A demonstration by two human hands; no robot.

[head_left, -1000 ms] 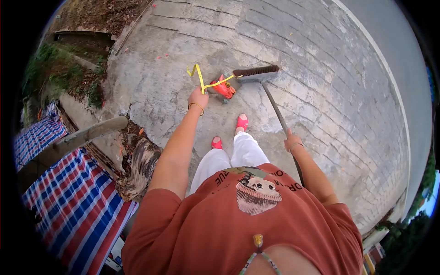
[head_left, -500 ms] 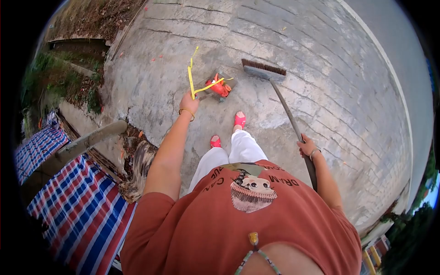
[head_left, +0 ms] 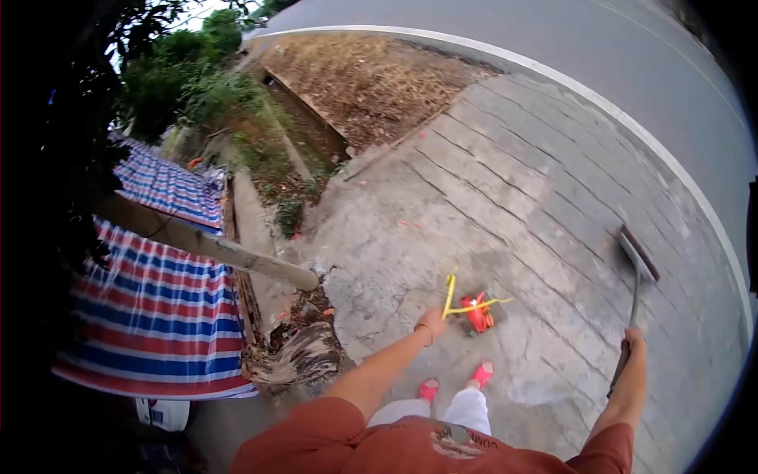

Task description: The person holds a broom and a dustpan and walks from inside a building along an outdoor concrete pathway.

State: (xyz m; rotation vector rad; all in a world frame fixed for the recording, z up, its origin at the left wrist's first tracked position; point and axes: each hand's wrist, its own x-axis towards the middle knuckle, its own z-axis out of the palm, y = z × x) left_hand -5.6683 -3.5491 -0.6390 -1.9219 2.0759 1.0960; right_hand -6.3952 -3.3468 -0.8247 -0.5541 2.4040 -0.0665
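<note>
My left hand [head_left: 432, 320] is closed around a bent yellow strap [head_left: 449, 297], one end sticking up and the other stretching right. Just beyond it a grey dustpan [head_left: 472, 332] holds crumpled red litter [head_left: 477, 314]; its short handle seems to run into the same hand, mostly hidden. On the right, my right hand [head_left: 634, 336] is wrapped round the dark handle of a long push broom [head_left: 635, 300]. The broom's head [head_left: 638, 254] rests on the concrete far out to the right, bristles facing away from me.
Grooved concrete [head_left: 521, 205] slopes toward a road [head_left: 553, 39] edged by a white line. At left are a leaning post [head_left: 237, 257], a tree stump [head_left: 296, 355] and a striped tarp [head_left: 166, 316]. A ditch [head_left: 308, 107] runs beside dry leaves. Small red scraps dot the ground.
My view has tilted up and turned left, bringing the road and ditch into sight. The broom has swung outward to the right, away from the dustpan. Both hands keep their grip.
</note>
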